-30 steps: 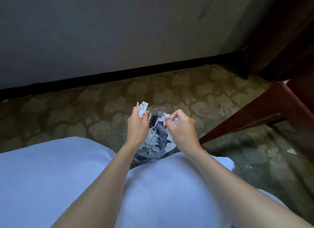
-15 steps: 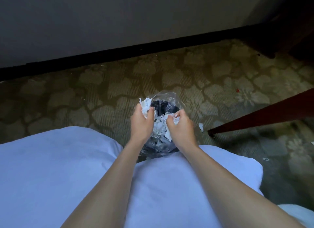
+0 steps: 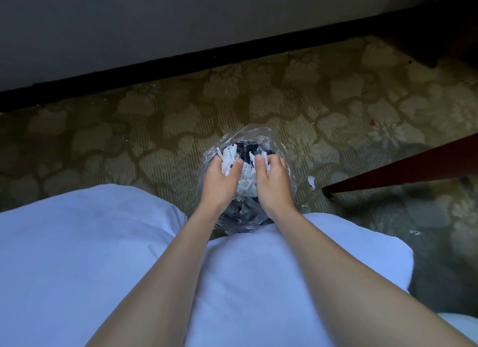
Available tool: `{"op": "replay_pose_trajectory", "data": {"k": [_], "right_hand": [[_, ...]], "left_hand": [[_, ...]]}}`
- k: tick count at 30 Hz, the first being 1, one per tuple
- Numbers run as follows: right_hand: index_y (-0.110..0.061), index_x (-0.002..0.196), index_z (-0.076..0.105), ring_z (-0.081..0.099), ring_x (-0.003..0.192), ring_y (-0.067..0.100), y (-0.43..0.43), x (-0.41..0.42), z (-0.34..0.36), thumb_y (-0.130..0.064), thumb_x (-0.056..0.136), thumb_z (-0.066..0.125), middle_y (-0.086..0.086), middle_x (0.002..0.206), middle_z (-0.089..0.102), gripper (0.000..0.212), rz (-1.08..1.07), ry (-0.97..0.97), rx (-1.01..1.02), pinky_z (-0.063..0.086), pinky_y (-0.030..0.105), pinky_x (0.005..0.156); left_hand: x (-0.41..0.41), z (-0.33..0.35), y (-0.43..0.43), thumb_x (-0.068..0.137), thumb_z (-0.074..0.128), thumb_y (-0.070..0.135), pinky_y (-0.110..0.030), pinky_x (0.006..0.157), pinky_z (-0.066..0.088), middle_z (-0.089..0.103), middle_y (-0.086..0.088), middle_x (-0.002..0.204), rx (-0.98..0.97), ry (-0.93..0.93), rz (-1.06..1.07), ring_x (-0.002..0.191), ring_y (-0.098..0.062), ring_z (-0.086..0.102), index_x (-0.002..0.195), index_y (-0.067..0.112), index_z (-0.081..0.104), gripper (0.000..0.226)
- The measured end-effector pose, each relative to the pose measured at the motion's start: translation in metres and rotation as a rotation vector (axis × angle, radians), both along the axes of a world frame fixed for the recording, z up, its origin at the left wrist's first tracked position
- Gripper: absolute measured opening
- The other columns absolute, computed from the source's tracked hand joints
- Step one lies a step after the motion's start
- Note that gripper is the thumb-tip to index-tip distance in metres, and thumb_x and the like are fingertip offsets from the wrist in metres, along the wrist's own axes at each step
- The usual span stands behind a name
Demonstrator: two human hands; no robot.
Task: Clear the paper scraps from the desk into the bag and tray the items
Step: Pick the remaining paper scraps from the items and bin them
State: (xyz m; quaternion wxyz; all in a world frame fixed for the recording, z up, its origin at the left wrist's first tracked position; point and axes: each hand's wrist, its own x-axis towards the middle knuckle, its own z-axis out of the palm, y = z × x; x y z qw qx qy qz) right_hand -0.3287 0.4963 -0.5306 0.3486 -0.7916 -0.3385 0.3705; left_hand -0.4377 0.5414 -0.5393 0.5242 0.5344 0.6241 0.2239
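Pressing down into a clear crinkled plastic bag (image 3: pixel 248 139), both hands are being seen at its open mouth, w/ the bag standing on the patterned olive carpet floor (image 3: pixel 155 129) just beyond the knees, which are covered in pale blue-white cloth (image 3: pixel 103 243). White torn paper scraps (image 3: pixel 245 183) are being packed inside; something dark is also showing in the bag, but what it is can't be told.

The left hand (image 3: pixel 219 181) is being kept curled, fingers pinched around a wad of scraps at the bag's left side. The right hand (image 3: pixel 274 183) is being held curled too, fingers bent into the scraps by the right side; whether film is also being gripped can't be told.

Handling, as judged: scraps are very light, limp, apt to flutter out, so they are best being bunched and pushed deep. The film is thin, slick, w/ no stiffness, so it is best being held by the rim, gathered, not by the belly.

A few stray white paper bits (image 3: pixel 311 182) are lying on the carpet right of the bag, near a dark reddish wooden furniture leg (image 3: pixel 401 170). No counter or tray is being shown.
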Motion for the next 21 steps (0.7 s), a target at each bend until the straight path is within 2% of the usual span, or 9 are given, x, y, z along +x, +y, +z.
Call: {"op": "replay_pose_trajectory", "data": {"k": [4, 7, 8, 10, 13, 17, 21], "right_hand": [[-0.018, 0.103, 0.056, 0.05, 0.103, 0.015, 0.001, 0.001, -0.006, -0.042, 0.104, 0.036, -0.005, 0.109, 0.05, 0.031, 0.001, 0.009, -0.004, 0.041, 0.035, 0.093], [-0.022, 0.1, 0.057, 0.053, 0.105, 0.019, 0.001, 0.002, -0.01, -0.043, 0.104, 0.033, -0.004, 0.109, 0.054, 0.032, -0.005, -0.027, -0.029, 0.041, 0.045, 0.099], [-0.021, 0.099, 0.058, 0.054, 0.104, 0.019, 0.001, 0.003, -0.01, -0.043, 0.104, 0.032, -0.005, 0.108, 0.055, 0.034, -0.014, -0.015, -0.029, 0.042, 0.045, 0.098], [-0.019, 0.098, 0.061, 0.056, 0.103, 0.019, -0.001, 0.005, -0.008, -0.042, 0.104, 0.033, -0.005, 0.105, 0.055, 0.036, -0.031, 0.034, -0.019, 0.045, 0.043, 0.095], [-0.018, 0.099, 0.064, 0.056, 0.101, 0.018, -0.004, 0.009, -0.006, -0.035, 0.103, 0.037, -0.003, 0.106, 0.059, 0.032, -0.018, 0.033, -0.026, 0.046, 0.041, 0.092], [-0.022, 0.105, 0.064, 0.057, 0.103, 0.015, -0.007, 0.011, -0.002, -0.029, 0.1, 0.039, -0.005, 0.114, 0.06, 0.026, -0.006, 0.033, -0.033, 0.048, 0.039, 0.092], [-0.021, 0.102, 0.063, 0.059, 0.094, 0.015, -0.014, 0.015, 0.008, -0.024, 0.101, 0.04, -0.004, 0.111, 0.059, 0.023, -0.007, 0.057, -0.009, 0.045, 0.03, 0.078]], "left_hand": [[0.0, -0.004, 0.0, 0.096, 0.055, 0.045, -0.032, 0.075, 0.048, 0.067, -0.004, 0.097, -0.005, 0.013, -0.006, 0.084, -0.013, 0.061, 0.11, 0.013, 0.059, 0.035], [0.0, -0.006, 0.0, 0.098, 0.05, 0.049, -0.032, 0.072, 0.046, 0.062, 0.001, 0.086, -0.02, 0.015, -0.002, 0.074, -0.01, 0.056, 0.106, 0.012, 0.058, 0.038], [0.0, -0.007, 0.0, 0.098, 0.049, 0.048, -0.031, 0.073, 0.046, 0.063, 0.005, 0.086, -0.025, 0.023, -0.011, 0.075, -0.008, 0.058, 0.106, 0.014, 0.059, 0.036], [0.0, -0.009, -0.001, 0.099, 0.05, 0.046, -0.029, 0.082, 0.048, 0.065, 0.009, 0.097, -0.019, 0.045, -0.036, 0.09, -0.006, 0.061, 0.11, 0.02, 0.059, 0.029], [0.0, -0.012, -0.003, 0.098, 0.054, 0.04, -0.03, 0.093, 0.047, 0.064, 0.009, 0.107, 0.005, 0.062, -0.072, 0.103, -0.009, 0.06, 0.112, 0.021, 0.059, 0.024], [0.001, -0.011, -0.004, 0.098, 0.052, 0.043, -0.03, 0.092, 0.046, 0.063, 0.009, 0.111, 0.019, 0.112, -0.107, 0.104, -0.009, 0.059, 0.119, 0.021, 0.058, 0.031], [0.002, -0.009, -0.007, 0.098, 0.049, 0.043, -0.028, 0.085, 0.045, 0.064, 0.011, 0.107, 0.066, 0.121, -0.147, 0.1, -0.007, 0.059, 0.116, 0.022, 0.059, 0.03]]}}
